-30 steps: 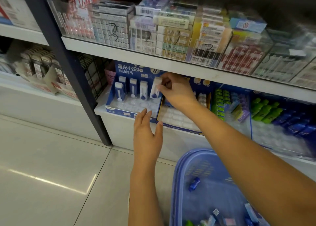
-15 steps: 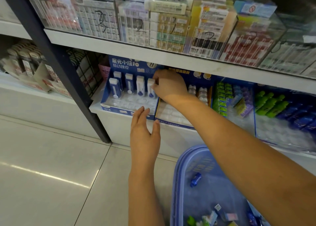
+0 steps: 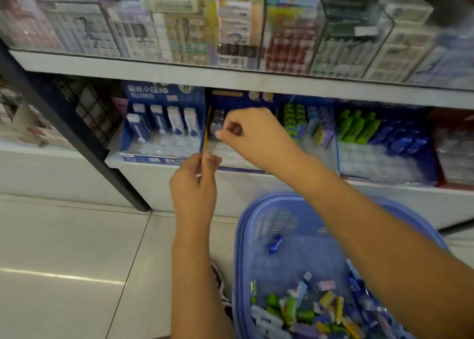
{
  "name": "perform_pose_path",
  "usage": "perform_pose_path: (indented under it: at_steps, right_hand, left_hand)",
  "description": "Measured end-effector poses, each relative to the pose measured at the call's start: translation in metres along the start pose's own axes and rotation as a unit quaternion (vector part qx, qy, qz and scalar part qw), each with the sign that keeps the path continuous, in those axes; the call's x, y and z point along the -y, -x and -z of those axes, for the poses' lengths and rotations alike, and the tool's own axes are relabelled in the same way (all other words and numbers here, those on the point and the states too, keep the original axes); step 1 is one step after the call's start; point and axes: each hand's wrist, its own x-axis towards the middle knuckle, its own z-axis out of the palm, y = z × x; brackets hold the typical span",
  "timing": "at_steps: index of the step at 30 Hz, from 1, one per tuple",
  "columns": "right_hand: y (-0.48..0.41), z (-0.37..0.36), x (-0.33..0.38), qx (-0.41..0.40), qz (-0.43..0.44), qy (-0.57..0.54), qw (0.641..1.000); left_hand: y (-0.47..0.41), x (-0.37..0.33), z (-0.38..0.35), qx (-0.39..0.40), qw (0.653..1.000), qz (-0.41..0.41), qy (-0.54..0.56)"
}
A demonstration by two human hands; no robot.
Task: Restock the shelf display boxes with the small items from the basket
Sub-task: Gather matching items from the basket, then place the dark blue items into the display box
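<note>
Mostly the small items (image 3: 295,310) lie in the basket (image 3: 239,236), below the shelf (image 3: 179,74). Right hand (image 3: 248,136) curled over second display box (image 3: 230,156), left hand (image 3: 195,182) curled at its front corner; cannot tell what either pinches. Risk: a nudge topples slotted pieces (image 3: 216,123).

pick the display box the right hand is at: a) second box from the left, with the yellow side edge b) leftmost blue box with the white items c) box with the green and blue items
a: the right hand sits over the yellow-edged display box, just right of the blue box of white items.
</note>
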Motion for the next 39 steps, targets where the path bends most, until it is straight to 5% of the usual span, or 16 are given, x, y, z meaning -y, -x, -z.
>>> perform_pose_path:
  at_steps: [6,12,15,22,26,32,36,39]
  right_hand:
    - [0.128,-0.01,-0.111,0.233,-0.171,0.048,0.956]
    - [0.231,-0.05,-0.205,0.454,-0.281,0.075,0.843]
    - [0.258,-0.059,-0.22,0.501,-0.276,0.063,0.818]
    - [0.271,-0.069,-0.259,0.479,-0.35,0.094,0.799]
    - [0.272,-0.07,-0.284,0.478,-0.298,0.124,0.817]
    - [0.265,-0.059,-0.297,0.568,-0.32,0.063,0.755]
    - [0.276,-0.061,-0.288,0.656,-0.242,0.155,0.698]
    - [0.283,-0.068,-0.282,0.627,-0.238,0.199,0.714]
  left_hand:
    - [0.04,-0.008,-0.076,0.24,0.969,0.011,-0.061]
    - [0.111,0.06,-0.15,0.486,0.826,0.091,-0.27]
    - [0.131,0.096,-0.166,0.486,0.801,0.119,-0.33]
    - [0.148,0.141,-0.188,0.387,0.831,0.179,-0.356]
    - [0.15,0.154,-0.198,0.383,0.832,0.158,-0.369]
    - [0.151,0.166,-0.206,0.362,0.84,0.175,-0.364]
    - [0.153,0.165,-0.214,0.388,0.82,0.201,-0.369]
    - [0.155,0.16,-0.219,0.39,0.838,0.238,-0.297]
